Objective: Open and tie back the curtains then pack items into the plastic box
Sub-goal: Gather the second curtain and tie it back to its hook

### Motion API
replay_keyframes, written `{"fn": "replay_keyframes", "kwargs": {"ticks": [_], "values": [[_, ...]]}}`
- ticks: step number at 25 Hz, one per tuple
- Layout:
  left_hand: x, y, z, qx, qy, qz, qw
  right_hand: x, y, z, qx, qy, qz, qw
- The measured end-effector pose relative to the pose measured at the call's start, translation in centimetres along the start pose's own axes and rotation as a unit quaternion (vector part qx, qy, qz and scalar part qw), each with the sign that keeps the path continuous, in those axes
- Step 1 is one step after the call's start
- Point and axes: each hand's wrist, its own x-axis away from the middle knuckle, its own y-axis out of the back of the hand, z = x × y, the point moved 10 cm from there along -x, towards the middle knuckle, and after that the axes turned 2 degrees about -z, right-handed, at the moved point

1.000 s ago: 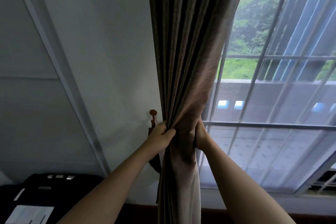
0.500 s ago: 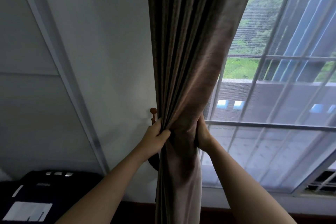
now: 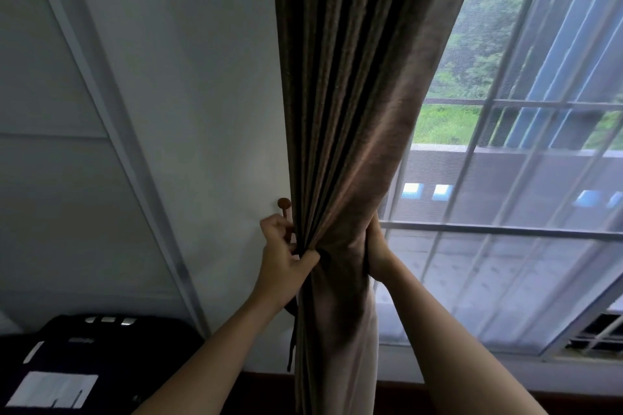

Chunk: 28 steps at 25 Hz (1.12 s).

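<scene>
Fingers (image 3: 273,225) of left hand (image 3: 282,264) curled together just under the round wooden hook knob (image 3: 284,203) on the white wall (image 3: 188,104), touching or nearly touching its stem; exact contact not discernible. Thumb laid rightward across the outermost pleats, pinching the left edge of the brown curtain (image 3: 347,118) against the curled fingers. Right hand (image 3: 377,248) opposite, on the window side of the same bunch, palm against the fabric and wrapped round it; fingertips hidden behind the cloth, their spread not visible. Curtain gathered into a narrow waist between the two hands, level with them, fanning wider above toward the top of the view and hanging straight below between the forearms, pale lining exposed on the lower right. Dark band across the waist between thumb and right palm, blurred. Dark tieback strap (image 3: 292,344) dangling from beneath the left hand down the curtain's left edge, close against the wall. Right of the curtain: window (image 3: 499,232) with grey bars and mesh, balcony parapet and greenery (image 3: 478,50) beyond. Lower left: black case (image 3: 111,344) bearing a white label (image 3: 54,389), well apart from both hands, kind not identifiable.
</scene>
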Motion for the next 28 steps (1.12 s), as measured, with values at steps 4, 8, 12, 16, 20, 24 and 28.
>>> {"fn": "replay_keyframes", "kwargs": {"ticks": [4,8,12,16,20,24,28], "values": [[-1.9,0.2,0.0,-0.100,0.037,-0.001,0.994,1.3,-1.3,0.7,0.010,-0.002,0.029,1.000],[-3.5,-0.9,1.2,-0.183,0.129,0.054,0.973,2.2,-2.3,0.6,0.024,0.069,0.023,0.997],[-3.9,-2.1,1.2,-0.193,0.166,0.123,0.959,2.4,-1.8,-1.9,0.116,0.174,-0.055,0.976],[-4.7,-3.7,-0.5,-0.300,0.116,0.222,0.920,3.4,-2.3,-5.0,0.185,0.167,-0.046,0.967],[-6.0,-4.5,-1.5,-0.358,0.141,0.356,0.852,4.3,-3.2,-4.7,0.177,0.194,-0.008,0.965],[-6.2,-6.0,-2.3,-0.349,0.142,0.368,0.850,4.4,-3.3,-6.2,0.186,0.159,-0.017,0.969],[-6.2,-7.6,-2.3,-0.325,0.120,0.338,0.875,3.8,-2.2,-6.3,0.179,0.135,-0.075,0.972]]}}
